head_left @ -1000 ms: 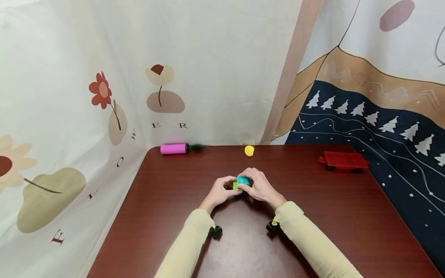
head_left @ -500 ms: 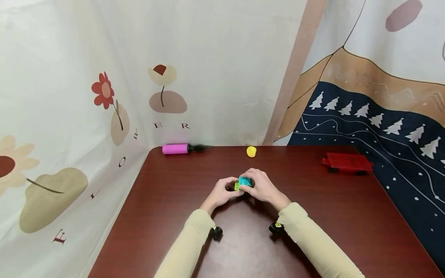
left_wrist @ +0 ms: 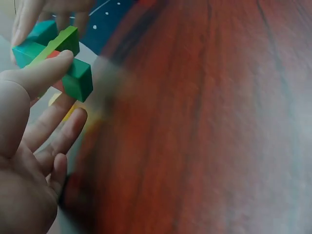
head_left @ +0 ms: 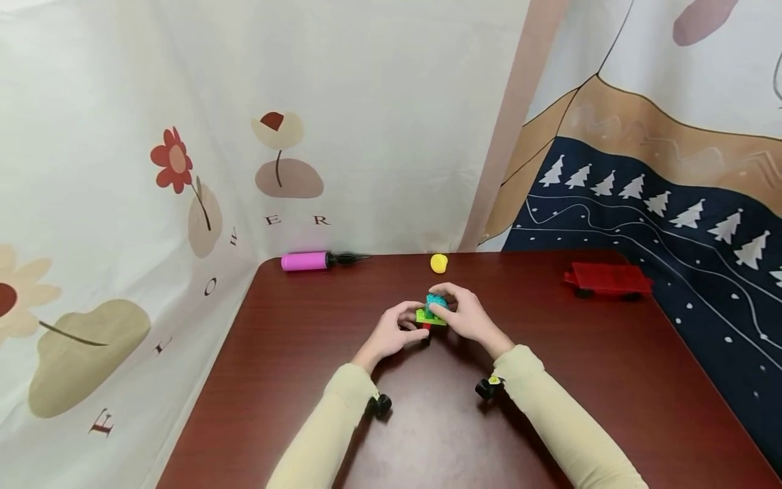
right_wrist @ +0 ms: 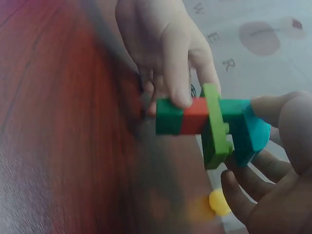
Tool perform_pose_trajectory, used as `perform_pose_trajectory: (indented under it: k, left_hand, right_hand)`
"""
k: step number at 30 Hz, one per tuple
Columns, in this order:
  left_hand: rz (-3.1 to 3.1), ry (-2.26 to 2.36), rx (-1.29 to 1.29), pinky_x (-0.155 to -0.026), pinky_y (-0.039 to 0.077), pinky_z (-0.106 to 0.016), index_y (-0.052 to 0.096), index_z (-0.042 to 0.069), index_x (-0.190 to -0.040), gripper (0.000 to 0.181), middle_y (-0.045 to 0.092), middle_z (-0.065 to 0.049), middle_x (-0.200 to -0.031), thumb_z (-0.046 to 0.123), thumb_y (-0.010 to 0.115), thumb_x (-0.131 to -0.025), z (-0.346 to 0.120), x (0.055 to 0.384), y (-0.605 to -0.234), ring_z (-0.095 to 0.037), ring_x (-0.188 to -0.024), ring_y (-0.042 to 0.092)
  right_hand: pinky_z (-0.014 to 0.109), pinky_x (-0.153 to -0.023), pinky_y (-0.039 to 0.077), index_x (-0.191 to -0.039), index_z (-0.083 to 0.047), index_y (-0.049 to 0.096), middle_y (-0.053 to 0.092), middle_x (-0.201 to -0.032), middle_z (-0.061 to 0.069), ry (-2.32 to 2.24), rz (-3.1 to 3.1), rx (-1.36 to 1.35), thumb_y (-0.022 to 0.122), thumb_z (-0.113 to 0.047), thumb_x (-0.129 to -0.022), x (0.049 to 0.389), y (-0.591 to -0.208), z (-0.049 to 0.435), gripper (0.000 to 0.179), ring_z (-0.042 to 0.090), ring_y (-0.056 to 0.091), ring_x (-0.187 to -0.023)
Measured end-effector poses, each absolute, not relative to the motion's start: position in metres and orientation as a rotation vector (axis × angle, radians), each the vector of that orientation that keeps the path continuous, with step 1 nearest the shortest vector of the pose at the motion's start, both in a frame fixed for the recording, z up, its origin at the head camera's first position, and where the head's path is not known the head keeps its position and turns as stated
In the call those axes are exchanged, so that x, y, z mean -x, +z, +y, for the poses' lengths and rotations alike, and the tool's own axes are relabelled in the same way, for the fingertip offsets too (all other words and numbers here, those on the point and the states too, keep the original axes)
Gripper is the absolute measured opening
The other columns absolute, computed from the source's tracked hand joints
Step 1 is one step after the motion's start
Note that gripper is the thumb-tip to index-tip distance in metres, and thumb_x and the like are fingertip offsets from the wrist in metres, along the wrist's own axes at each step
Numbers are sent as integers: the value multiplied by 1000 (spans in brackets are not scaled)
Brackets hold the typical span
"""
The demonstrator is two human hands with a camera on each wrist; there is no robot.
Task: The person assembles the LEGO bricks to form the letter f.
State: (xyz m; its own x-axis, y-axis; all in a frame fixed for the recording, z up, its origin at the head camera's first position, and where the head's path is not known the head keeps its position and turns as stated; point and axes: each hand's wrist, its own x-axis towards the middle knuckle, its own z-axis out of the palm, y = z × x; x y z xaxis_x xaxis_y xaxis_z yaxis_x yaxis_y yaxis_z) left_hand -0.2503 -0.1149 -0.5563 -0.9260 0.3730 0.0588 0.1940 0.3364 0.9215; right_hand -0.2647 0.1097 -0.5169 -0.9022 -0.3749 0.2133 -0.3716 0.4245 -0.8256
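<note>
A small build of toy bricks is held up between the two hands over the table. In the right wrist view it runs from a dark green brick through a red brick and a lime green plate to a teal brick and a turquoise brick with a rounded side. My left hand pinches the lower end, its thumb lying on the red and dark green bricks. My right hand grips the turquoise brick at the other end between thumb and fingers.
Along the far edge of the brown table lie a pink hand pump with a black nozzle and a small yellow object. At the back right stands a red toy wagon with black wheels. Printed cloth hangs behind.
Both hands have raised the brick build slightly and tipped it more upright. The lime plate and red brick beneath it now show in the head view.
</note>
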Motion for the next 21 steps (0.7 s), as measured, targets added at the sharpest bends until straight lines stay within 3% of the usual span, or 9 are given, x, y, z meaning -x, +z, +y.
perform_pose_trajectory:
  k: [6,14,18,21]
  left_hand:
    - [2381,1663,-511,-94,57,-39,56,19,-149,61,77,-8,-106,21,83,-94,-106,253,-548,-20,-98,73]
    - [2345,1648,-537,-91,58,-40,47,21,-156,81,77,-8,-110,18,89,-87,-100,252,-547,-22,-97,73]
    - [2354,1634,-539,-91,58,-38,46,22,-157,81,77,-8,-109,18,88,-87,-98,251,-548,-20,-97,73]
    - [2387,1621,-557,-89,59,-37,47,22,-156,79,77,-8,-108,18,88,-88,-96,251,-548,-20,-95,73]
  right_hand:
    - [43,-89,58,-133,-3,68,71,-122,11,-1567,2602,618,66,-21,-106,273,-519,120,33,26,71,-102]
    - [42,-88,56,-135,-1,66,71,-124,12,-1554,2599,564,66,-21,-106,281,-522,122,36,26,68,-100]
    - [41,-91,56,-134,-3,66,69,-128,13,-1559,2594,502,66,-21,-105,281,-522,122,34,28,69,-108]
    - [36,-86,56,-131,-4,67,70,-125,14,-1569,2604,467,67,-19,-105,282,-522,122,30,26,69,-104]
